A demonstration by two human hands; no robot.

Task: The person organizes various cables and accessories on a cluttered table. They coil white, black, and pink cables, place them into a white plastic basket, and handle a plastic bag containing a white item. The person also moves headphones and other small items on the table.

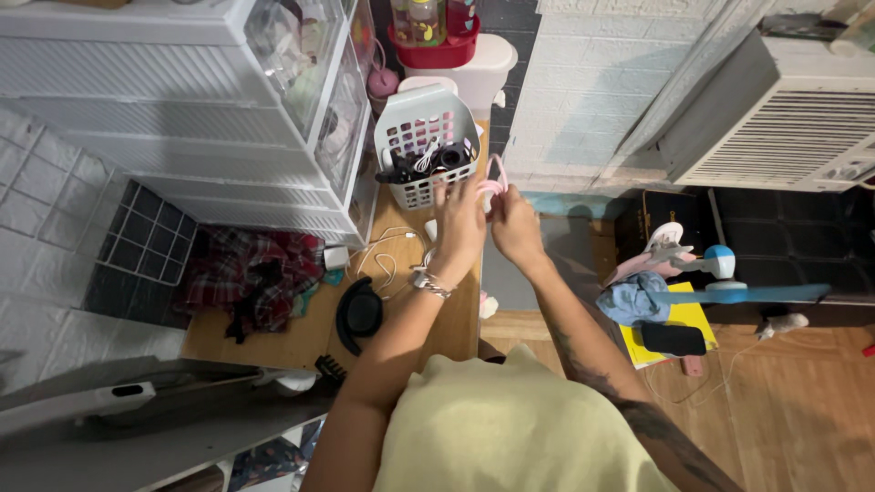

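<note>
Both hands meet just in front of the white slotted basket (421, 141): the left hand (458, 228) and the right hand (513, 226) each pinch a pink cord (493, 185), which loops up between the fingertips above the wooden bench (456, 319). To my eye the cord is being gathered into a coil, so even loops and steady tension between the two grips would serve best. Black cables already crowd the basket, so a tight bundle should snag less. A white cable (387, 260) lies loose on the bench nearby.
</note>
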